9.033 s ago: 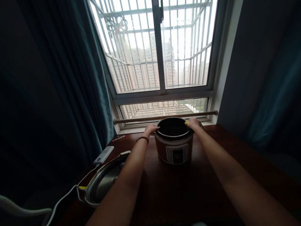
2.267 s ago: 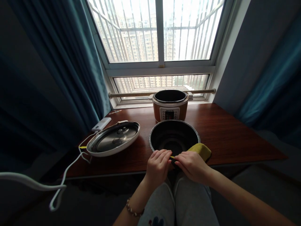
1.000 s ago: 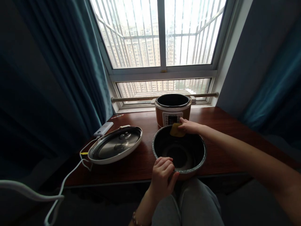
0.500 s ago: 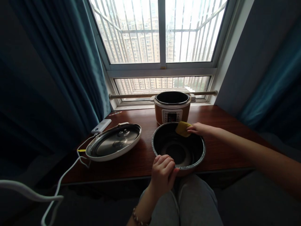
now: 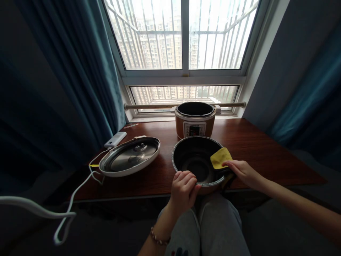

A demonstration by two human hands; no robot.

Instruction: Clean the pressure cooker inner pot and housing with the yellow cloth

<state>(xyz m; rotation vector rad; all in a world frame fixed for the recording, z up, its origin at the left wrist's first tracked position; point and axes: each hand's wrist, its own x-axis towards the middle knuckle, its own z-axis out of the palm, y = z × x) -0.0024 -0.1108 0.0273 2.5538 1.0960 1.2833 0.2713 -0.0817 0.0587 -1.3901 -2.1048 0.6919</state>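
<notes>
Partly inside the black pot [image 5: 197, 165], yellow cloth [image 5: 220, 157] in pinched right hand [image 5: 243, 171], left hand [image 5: 184, 188] curled over rim [image 5: 210, 184].

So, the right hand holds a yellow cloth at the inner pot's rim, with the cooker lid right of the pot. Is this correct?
No: the head view shows the cooker lid lying left of the inner pot. The right hand holds a yellow cloth at the pot's rim.

Free gap between lid [image 5: 130, 157] and pot [image 5: 195, 167], cooker [image 5: 180, 126] as obstacle behind.
</notes>
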